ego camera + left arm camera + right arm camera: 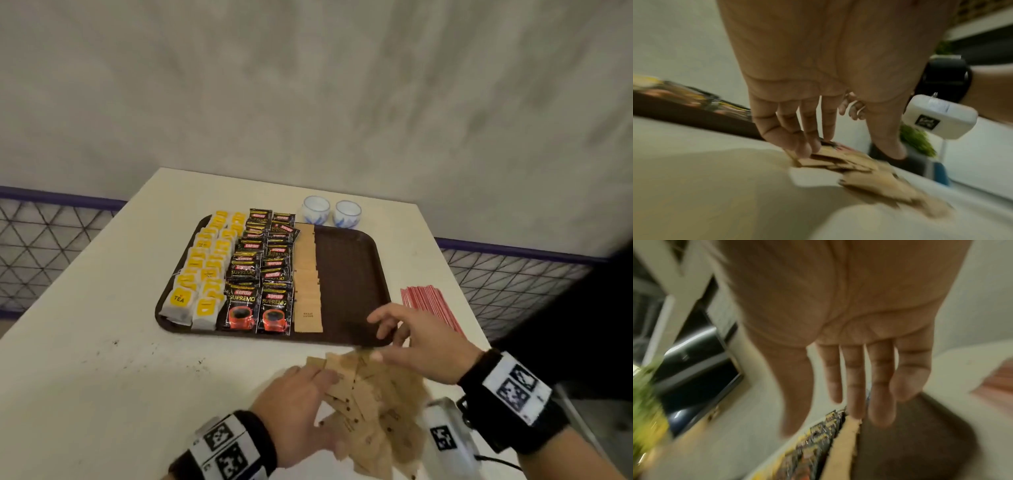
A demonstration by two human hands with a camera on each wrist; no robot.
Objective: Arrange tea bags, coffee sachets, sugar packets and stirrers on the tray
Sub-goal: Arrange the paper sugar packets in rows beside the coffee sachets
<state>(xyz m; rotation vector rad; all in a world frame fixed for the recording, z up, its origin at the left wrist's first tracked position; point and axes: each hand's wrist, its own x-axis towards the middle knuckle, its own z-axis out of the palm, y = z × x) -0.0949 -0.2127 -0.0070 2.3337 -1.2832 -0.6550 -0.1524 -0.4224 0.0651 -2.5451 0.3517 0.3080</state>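
Observation:
A dark brown tray (pixel 352 274) holds rows of yellow tea bags (pixel 205 270), black coffee sachets (pixel 260 274) and one column of brown sugar packets (pixel 306 281); its right part is bare. Loose brown sugar packets (pixel 373 407) lie in a heap on the table in front of the tray. My left hand (pixel 301 394) rests on the heap's left side, straight fingers (pixel 805 146) touching the packets (pixel 838 160). My right hand (pixel 407 339) hovers over the tray's near right corner, fingers (pixel 879 386) spread and holding nothing. Red-and-white stirrers (pixel 428 305) lie right of the tray.
Two small white-and-blue cups (pixel 330 210) stand behind the tray. The white table (pixel 102 342) ends close to the stirrers on the right. A mesh fence with a purple rail (pixel 513 274) runs behind it.

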